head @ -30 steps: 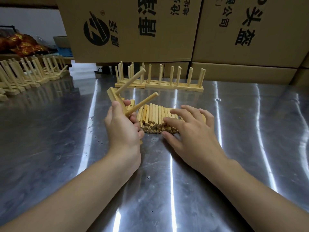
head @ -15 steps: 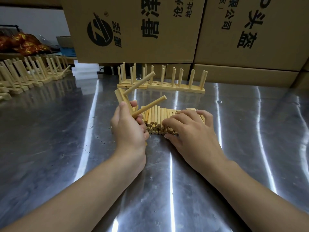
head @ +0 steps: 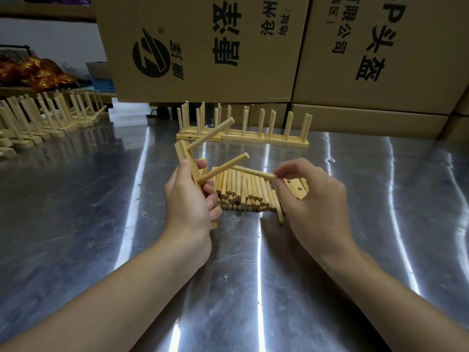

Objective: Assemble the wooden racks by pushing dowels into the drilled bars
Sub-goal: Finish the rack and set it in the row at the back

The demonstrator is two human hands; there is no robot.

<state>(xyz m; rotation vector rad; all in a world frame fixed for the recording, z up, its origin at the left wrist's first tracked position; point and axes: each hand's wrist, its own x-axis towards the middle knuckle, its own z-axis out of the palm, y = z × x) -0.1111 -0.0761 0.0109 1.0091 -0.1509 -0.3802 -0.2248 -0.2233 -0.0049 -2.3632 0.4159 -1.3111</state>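
My left hand (head: 189, 199) grips the drilled bar (head: 184, 156) upright just above the table (head: 101, 224), with two seated dowels (head: 223, 167) jutting right. My right hand (head: 312, 196) pinches a loose dowel (head: 253, 172) by one end, over the dowel pile (head: 238, 191). The risk I see is misalignment. Held so far back, the tip could wander, miss its hole, jam at an angle, or slip into the pile.

Pale wooden dowels (head: 241, 189), silver table (head: 76, 224), brown black-printed boxes (head: 203, 47)

Printed cardboard boxes (head: 203, 47) stand behind a shiny steel table (head: 76, 212).
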